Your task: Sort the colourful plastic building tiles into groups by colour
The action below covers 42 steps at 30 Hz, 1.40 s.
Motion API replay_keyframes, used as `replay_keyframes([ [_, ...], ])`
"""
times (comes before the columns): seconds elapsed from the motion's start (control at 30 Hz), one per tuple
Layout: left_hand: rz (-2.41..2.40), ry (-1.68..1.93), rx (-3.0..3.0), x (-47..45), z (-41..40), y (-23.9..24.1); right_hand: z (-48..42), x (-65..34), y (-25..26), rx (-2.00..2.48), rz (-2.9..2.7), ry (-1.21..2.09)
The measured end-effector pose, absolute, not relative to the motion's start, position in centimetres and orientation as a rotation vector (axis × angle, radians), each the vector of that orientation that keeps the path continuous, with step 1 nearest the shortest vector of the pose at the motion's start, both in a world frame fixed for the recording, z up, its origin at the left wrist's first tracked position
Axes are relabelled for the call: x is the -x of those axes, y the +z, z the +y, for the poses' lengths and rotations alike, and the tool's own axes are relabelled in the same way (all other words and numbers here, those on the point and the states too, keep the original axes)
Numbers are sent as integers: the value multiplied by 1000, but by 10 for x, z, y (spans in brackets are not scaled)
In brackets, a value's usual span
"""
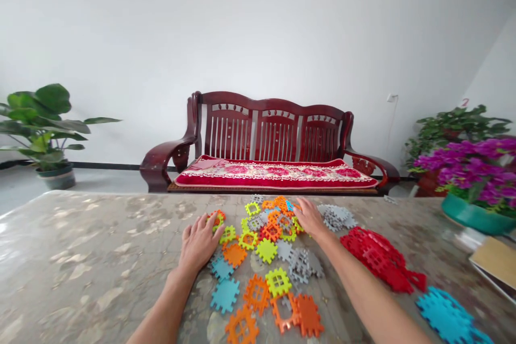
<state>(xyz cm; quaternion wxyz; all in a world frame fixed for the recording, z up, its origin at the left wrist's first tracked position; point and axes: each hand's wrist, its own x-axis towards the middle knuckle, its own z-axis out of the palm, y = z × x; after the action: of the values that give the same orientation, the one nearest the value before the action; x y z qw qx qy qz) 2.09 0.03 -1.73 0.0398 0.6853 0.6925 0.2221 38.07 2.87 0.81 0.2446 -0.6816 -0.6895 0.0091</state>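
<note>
A loose heap of flat plastic interlocking tiles (pixel 266 250) in orange, lime green, teal and grey lies on the marble-patterned table (pixel 92 263). My left hand (pixel 199 244) rests flat with fingers spread at the heap's left edge, fingertips touching an orange tile (pixel 217 219) and near a lime one. My right hand (pixel 309 216) reaches over the far side of the heap, its fingers curled down onto orange and lime tiles; whether it grips one is hidden.
Sorted piles lie to the right: grey tiles (pixel 336 216), red tiles (pixel 377 258), teal tiles (pixel 447 314). A pot of purple flowers (pixel 478 183) and books (pixel 494 260) stand at the table's right edge. Beyond it are a red wooden bench (pixel 270 145) and a leafy plant (pixel 44 129).
</note>
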Motion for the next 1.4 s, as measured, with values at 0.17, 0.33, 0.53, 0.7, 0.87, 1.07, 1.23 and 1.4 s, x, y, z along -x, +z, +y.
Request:
replay_keyframes([
  [0.17,2032,682,-2171,-22,-3,-13,47,-367,1,1849,-1962,149],
  [0.33,1931,635,-2195,-25,-5,-5,36,-358,-7,1838,-1959,157],
  [0.53,1914,639,-2204,-25,-6,-2,10,-346,-7,1723,-1981,171],
  [0.7,1899,614,-2230,-24,-5,0,-12,-336,4,1642,-1911,223],
  [0.87,1903,540,-2288,-20,2,-5,-27,-330,15,1631,-1838,394],
  [1.07,1890,523,-2322,-17,8,-10,-32,-320,16,1593,-1745,397],
  [1.23,1888,557,-2323,-16,8,-9,-44,-320,26,1520,-1674,381],
  [1.4,1872,570,-2324,-16,8,-9,-86,-350,31,1398,-1370,354],
])
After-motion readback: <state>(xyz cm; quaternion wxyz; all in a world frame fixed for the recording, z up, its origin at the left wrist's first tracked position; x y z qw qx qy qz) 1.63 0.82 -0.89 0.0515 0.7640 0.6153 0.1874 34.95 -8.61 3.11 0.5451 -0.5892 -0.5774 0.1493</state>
